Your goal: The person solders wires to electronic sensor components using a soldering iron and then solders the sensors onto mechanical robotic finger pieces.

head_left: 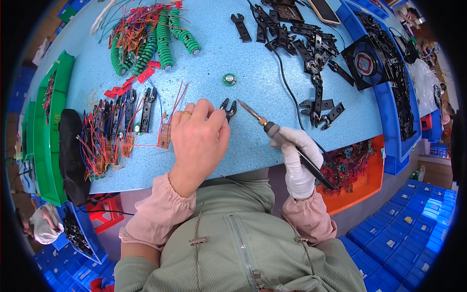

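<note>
My left hand (200, 141) is bare, with a ring on one finger. Its fingers are closed at the lower end of a black wrench-shaped plastic part (231, 113), whose forked tip sticks out to the right; the grip itself is hidden behind the knuckles. In a white glove, my right hand (300, 158) holds a soldering iron (272, 130) by its dark handle. The iron's tip points up and left, close beside the fork. Left of my bare hand lies a small brown circuit board (164, 136) with red wires. Beyond the fork rests a small green-rimmed round disc (229, 79).
Wired black parts (116, 117) lie in a row at left, near a green tray (61, 131). Green ribbed rolls (165, 44) and red wires sit at the back. At right are loose black parts (316, 48), a fan (364, 63), a phone (323, 10) and a blue bin (412, 112).
</note>
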Demonstrator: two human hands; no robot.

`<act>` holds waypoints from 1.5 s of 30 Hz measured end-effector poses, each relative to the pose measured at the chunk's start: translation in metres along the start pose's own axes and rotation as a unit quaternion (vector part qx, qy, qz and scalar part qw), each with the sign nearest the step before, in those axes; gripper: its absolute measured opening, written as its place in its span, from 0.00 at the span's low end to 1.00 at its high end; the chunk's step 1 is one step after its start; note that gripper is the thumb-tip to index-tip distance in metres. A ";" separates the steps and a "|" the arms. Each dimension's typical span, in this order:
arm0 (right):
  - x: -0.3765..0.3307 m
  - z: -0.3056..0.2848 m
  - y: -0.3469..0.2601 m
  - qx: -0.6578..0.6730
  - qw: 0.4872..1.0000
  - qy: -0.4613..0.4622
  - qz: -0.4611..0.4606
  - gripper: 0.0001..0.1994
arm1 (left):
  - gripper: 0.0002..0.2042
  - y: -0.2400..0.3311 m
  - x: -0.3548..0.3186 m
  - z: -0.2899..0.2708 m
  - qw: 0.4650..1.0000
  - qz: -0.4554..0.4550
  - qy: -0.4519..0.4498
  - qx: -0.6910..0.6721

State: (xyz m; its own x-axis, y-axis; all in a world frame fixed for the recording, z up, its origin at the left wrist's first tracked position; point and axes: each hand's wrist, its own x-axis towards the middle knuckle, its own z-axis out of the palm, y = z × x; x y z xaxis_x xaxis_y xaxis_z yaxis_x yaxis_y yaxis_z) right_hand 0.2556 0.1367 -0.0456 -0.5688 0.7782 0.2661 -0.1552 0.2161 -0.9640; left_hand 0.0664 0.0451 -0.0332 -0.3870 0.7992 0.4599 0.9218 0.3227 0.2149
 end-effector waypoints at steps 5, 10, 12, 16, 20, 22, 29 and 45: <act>0.016 -0.002 0.004 -0.033 0.997 0.006 -0.067 0.11 | 0.04 0.001 0.002 -0.001 1.000 0.002 -0.004 0.002; 0.031 -0.007 -0.002 -0.079 0.989 0.031 -0.119 0.12 | 0.03 0.001 0.003 0.000 1.000 0.008 0.001 -0.002; 0.036 -0.011 -0.004 -0.083 0.988 0.047 -0.124 0.13 | 0.04 0.001 0.003 0.001 1.000 0.015 0.008 -0.008; 0.050 -0.020 -0.009 -0.041 0.989 0.062 -0.125 0.13 | 0.04 0.002 0.004 0.001 1.000 0.018 0.007 -0.010; 0.065 -0.036 -0.019 0.002 0.992 0.050 -0.118 0.11 | 0.04 0.002 0.005 0.002 1.000 0.020 0.000 -0.011; 0.080 -0.046 -0.028 -0.021 0.992 0.028 -0.124 0.11 | 0.04 0.001 0.006 0.002 1.000 0.024 -0.003 -0.011; 0.104 -0.080 -0.049 -0.308 0.908 -0.003 -0.283 0.16 | 0.04 0.000 0.006 0.000 1.000 0.025 -0.004 -0.011; 0.088 -0.041 0.026 -0.243 0.944 -0.075 -0.210 0.29 | 0.03 0.002 0.007 0.002 0.999 0.036 -0.020 -0.004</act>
State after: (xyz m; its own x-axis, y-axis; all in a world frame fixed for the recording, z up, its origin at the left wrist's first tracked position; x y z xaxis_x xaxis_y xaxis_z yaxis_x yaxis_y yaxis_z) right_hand 0.2349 0.2352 -0.0469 -0.6536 0.4791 0.5858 -0.0247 0.7602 -0.6493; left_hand 0.0652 0.0524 -0.0312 -0.3186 0.8397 0.4397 0.9468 0.2600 0.1895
